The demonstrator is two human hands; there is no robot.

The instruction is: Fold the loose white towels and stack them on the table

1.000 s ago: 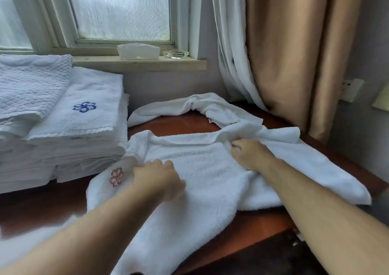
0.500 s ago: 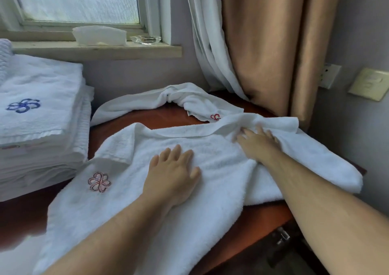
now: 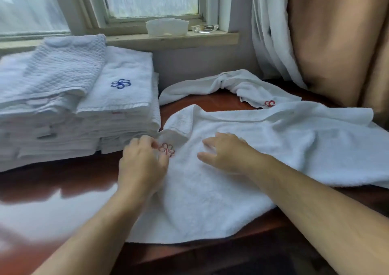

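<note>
A large loose white towel [image 3: 263, 148] lies spread and wrinkled over the red-brown table [image 3: 63, 180]; its near edge hangs over the table's front. A red flower emblem [image 3: 167, 149] marks its left corner. My left hand [image 3: 143, 163] is at that corner with fingers curled, pinching the towel's edge beside the emblem. My right hand [image 3: 227, 152] lies flat on the towel just right of the emblem, fingers spread. A second loose white towel [image 3: 231, 85], also with a red emblem, lies crumpled behind. A tall stack of folded white towels [image 3: 63, 110] stands at the left.
On the window sill behind the table sit a white tissue box [image 3: 167, 26] and a glass ashtray [image 3: 204, 28]. White and tan curtains [image 3: 315, 43] hang at the right, down to the table's far corner. Glossy bare tabletop shows at the near left.
Both hands have slid left across the towel. The left went from the towel's middle to the emblem corner and curled; the right left the far fold and now lies flat near the emblem.
</note>
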